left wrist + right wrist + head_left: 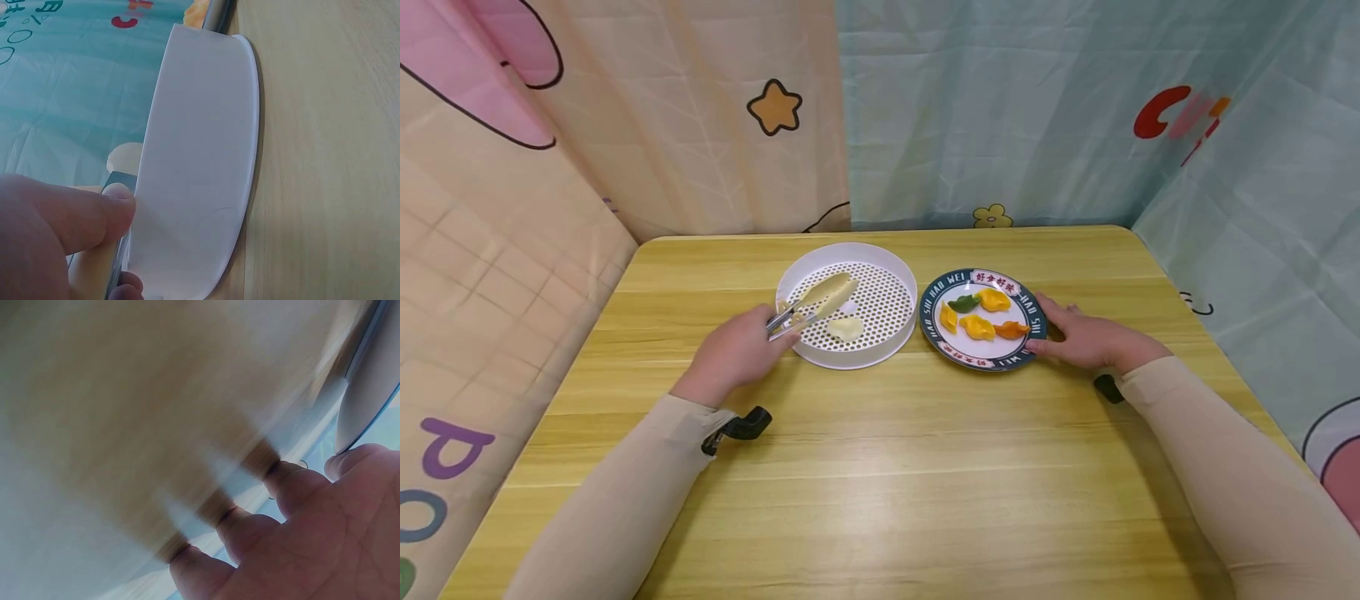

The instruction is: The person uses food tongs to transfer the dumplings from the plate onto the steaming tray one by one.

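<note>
My left hand [733, 354] grips metal tongs [784, 321] with beige tips, which reach over a round white basket [880, 354] with a perforated bottom. A pale dumpling [846, 329] lies in the basket below the tips; other pale pieces there are partly hidden by the tongs and hand. Nothing shows between the tips. To the right is a dark-rimmed plate [951, 343] bearing several yellow, orange and green dumplings [977, 327]. Thumb and forefinger of my right hand [1086, 337] touch the plate's right rim, while its other fingers [250, 534] rest on the table.
The wooden table [910, 475] ends at the back against a printed curtain [925, 125], with more curtain on both sides. Basket and plate stand almost side by side. A black strap end [748, 423] sticks out from the left wrist.
</note>
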The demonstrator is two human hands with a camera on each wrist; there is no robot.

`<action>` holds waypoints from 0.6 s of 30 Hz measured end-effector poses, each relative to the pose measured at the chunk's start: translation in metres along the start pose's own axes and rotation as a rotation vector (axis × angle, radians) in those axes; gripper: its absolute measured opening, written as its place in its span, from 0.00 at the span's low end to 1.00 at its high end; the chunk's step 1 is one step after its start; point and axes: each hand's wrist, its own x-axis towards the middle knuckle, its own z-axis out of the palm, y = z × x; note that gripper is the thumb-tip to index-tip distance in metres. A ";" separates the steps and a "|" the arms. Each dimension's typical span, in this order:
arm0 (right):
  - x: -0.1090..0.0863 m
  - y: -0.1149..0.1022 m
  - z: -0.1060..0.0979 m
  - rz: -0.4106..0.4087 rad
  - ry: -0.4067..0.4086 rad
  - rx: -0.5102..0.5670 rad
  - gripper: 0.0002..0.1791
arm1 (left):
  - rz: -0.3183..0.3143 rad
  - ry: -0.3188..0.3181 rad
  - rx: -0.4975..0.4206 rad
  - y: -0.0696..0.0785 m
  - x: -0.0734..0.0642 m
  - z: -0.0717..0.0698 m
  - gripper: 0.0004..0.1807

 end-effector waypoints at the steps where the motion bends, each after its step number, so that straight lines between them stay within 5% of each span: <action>1: 0.000 0.000 0.000 0.000 0.001 0.000 0.65 | -0.003 -0.002 -0.001 0.000 -0.001 -0.001 0.32; 13: 0.003 0.001 0.000 0.010 0.004 0.000 0.66 | 0.023 0.003 0.009 0.001 -0.008 -0.005 0.32; 18: 0.002 0.001 0.001 0.019 0.006 -0.002 0.66 | 0.072 0.030 -0.028 0.014 -0.012 -0.005 0.29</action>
